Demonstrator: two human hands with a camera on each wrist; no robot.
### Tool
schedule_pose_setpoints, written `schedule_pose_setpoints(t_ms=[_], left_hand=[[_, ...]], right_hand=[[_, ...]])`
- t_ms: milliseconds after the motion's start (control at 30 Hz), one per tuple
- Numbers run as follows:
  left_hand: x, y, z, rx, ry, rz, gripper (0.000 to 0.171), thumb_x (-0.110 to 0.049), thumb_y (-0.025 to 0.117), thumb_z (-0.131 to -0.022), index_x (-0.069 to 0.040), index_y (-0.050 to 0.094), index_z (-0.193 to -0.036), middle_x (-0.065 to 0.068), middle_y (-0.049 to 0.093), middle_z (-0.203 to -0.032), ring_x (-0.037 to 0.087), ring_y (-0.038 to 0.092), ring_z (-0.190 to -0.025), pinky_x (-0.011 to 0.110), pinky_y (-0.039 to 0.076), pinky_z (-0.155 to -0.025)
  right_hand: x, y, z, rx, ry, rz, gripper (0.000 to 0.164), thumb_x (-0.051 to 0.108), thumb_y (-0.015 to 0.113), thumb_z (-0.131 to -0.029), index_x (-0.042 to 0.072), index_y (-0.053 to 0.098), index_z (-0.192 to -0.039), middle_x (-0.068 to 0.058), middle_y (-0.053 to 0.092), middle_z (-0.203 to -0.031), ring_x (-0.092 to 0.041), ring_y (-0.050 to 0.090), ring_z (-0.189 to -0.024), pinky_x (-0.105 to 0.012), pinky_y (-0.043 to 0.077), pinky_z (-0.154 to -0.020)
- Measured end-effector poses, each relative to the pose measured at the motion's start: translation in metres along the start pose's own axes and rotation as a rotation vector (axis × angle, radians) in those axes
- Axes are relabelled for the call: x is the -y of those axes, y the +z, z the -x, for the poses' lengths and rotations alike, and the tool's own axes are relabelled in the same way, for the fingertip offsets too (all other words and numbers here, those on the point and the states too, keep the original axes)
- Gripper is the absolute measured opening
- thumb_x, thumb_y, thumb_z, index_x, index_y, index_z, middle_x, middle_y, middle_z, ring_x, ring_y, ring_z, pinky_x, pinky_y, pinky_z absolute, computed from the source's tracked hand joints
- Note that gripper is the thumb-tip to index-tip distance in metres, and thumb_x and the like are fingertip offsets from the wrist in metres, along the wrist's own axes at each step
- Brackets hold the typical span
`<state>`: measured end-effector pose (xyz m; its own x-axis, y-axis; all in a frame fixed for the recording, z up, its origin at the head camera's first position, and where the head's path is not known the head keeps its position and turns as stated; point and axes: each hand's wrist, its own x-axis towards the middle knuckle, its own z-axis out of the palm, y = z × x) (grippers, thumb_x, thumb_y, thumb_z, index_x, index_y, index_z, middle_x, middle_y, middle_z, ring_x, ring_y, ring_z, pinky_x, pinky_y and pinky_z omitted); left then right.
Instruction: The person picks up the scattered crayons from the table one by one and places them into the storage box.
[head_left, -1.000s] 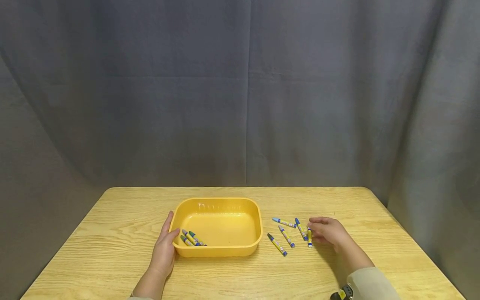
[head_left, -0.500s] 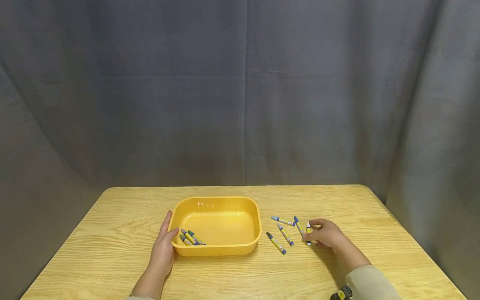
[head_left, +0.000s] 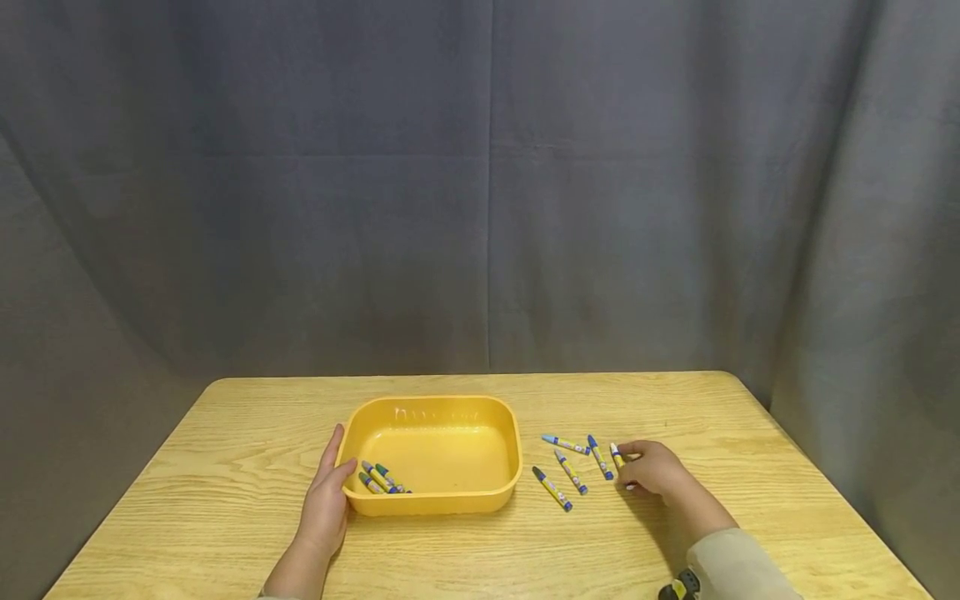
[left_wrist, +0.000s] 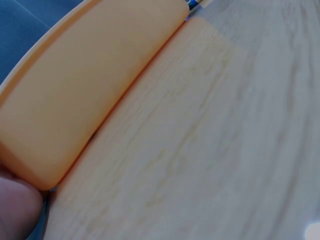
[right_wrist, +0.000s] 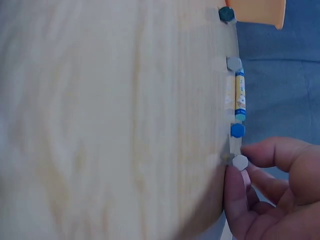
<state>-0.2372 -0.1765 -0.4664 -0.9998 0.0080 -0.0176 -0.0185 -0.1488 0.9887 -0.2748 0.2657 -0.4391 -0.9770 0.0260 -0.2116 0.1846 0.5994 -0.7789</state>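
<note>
A yellow plastic tray [head_left: 431, 502] stands left of the middle of the table. My left hand [head_left: 325, 504] grips its left end, thumb over the rim and fingers along the outer wall. In the left wrist view a fingertip [left_wrist: 19, 202] shows at the tray wall [left_wrist: 100, 85]. Several crayons [head_left: 378, 477] in blue-and-yellow wrappers lie in the tray's near left corner. To the right, my right hand [head_left: 654, 471] pinches a white crayon [head_left: 617, 455] low at the table. The right wrist view shows that crayon's end [right_wrist: 240, 162] between thumb and finger.
Left of my right hand lie a blue crayon [head_left: 600, 457], a light blue crayon [head_left: 566, 444], a grey crayon [head_left: 572, 472] and a dark green crayon [head_left: 552, 489]. A grey curtain [head_left: 480, 208] hangs behind the wooden table [head_left: 450, 554].
My right fingers have closed on the white crayon, and it has turned from pointing straight away to slanting left at its far end. My left hand and the tray stay in place.
</note>
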Motion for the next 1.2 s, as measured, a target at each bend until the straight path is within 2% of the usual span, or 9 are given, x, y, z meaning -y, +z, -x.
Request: schedule_pose_setpoints(t_ms=[100,300,433,533,800,933,1033,1200], left_hand=[[0.0,0.0,0.0,-0.005,-0.005,-0.005,0.063,-0.014,0.025,-0.104,-0.024,-0.007,-0.158,0.004,-0.015,-0.165,0.034,-0.005,-0.153,0.05,0.01,-0.124],[0.001,0.0,-0.001,-0.001,-0.001,-0.005,0.063,-0.014,0.024,-0.104,-0.024,-0.007,-0.158,0.005,-0.015,-0.165,0.034,-0.004,-0.153,0.05,0.01,-0.124],[0.001,-0.001,-0.001,0.004,0.007,-0.014,0.064,-0.015,0.025,-0.104,-0.025,-0.008,-0.158,0.006,-0.016,-0.165,0.037,-0.003,-0.153,0.052,0.012,-0.123],[0.001,-0.001,0.0,0.004,0.007,-0.018,0.064,-0.015,0.025,-0.104,-0.025,-0.008,-0.158,0.006,-0.017,-0.165,0.039,-0.003,-0.153,0.053,0.012,-0.123],[0.002,-0.001,-0.001,-0.004,0.005,-0.008,0.064,-0.014,0.026,-0.104,-0.026,-0.007,-0.158,0.005,-0.016,-0.165,0.037,-0.003,-0.153,0.051,0.012,-0.123],[0.001,-0.001,-0.001,-0.01,0.006,-0.013,0.064,-0.014,0.026,-0.104,-0.024,-0.006,-0.158,0.005,-0.016,-0.165,0.036,-0.004,-0.153,0.051,0.012,-0.124],[0.001,0.0,-0.001,-0.013,0.008,-0.01,0.064,-0.014,0.026,-0.104,-0.022,-0.006,-0.158,0.005,-0.016,-0.165,0.036,-0.005,-0.153,0.051,0.01,-0.124],[0.003,0.002,-0.001,0.005,0.026,-0.007,0.064,-0.013,0.026,-0.104,-0.02,-0.008,-0.158,0.007,-0.017,-0.165,0.038,-0.007,-0.152,0.055,0.009,-0.123]], right_hand=[[-0.002,-0.004,0.0,0.034,0.006,-0.081,0.064,-0.003,0.058,-0.076,-0.012,0.044,-0.138,-0.011,0.056,-0.088,-0.016,0.054,-0.07,-0.025,0.056,-0.066],[0.0,-0.011,-0.003,0.149,-0.014,-0.342,0.068,0.0,0.053,-0.086,-0.007,0.028,-0.149,-0.002,0.048,-0.083,-0.011,0.052,-0.075,-0.021,0.057,-0.071],[0.007,-0.014,-0.006,0.248,-0.063,-0.478,0.068,0.003,0.05,-0.092,-0.006,0.019,-0.153,0.004,0.046,-0.077,-0.004,0.049,-0.069,-0.017,0.058,-0.075],[0.016,-0.013,-0.008,0.289,-0.079,-0.544,0.069,0.004,0.048,-0.095,-0.006,0.014,-0.154,0.006,0.047,-0.076,0.0,0.048,-0.066,-0.016,0.058,-0.077],[0.046,0.003,-0.013,0.303,-0.084,-0.619,0.067,0.003,0.048,-0.096,-0.003,0.016,-0.154,-0.001,0.049,-0.088,-0.002,0.051,-0.071,-0.019,0.057,-0.082],[0.065,0.015,-0.016,0.302,-0.101,-0.616,0.064,0.003,0.048,-0.096,-0.002,0.021,-0.154,-0.007,0.045,-0.103,-0.005,0.05,-0.077,-0.02,0.057,-0.083],[0.078,0.024,-0.017,0.311,-0.119,-0.61,0.063,0.003,0.049,-0.095,-0.002,0.024,-0.153,-0.007,0.047,-0.102,-0.005,0.051,-0.078,-0.02,0.058,-0.083],[0.095,0.039,-0.021,0.339,-0.142,-0.621,0.062,0.001,0.049,-0.093,-0.002,0.029,-0.151,0.0,0.053,-0.087,-0.006,0.054,-0.074,-0.021,0.059,-0.08]])
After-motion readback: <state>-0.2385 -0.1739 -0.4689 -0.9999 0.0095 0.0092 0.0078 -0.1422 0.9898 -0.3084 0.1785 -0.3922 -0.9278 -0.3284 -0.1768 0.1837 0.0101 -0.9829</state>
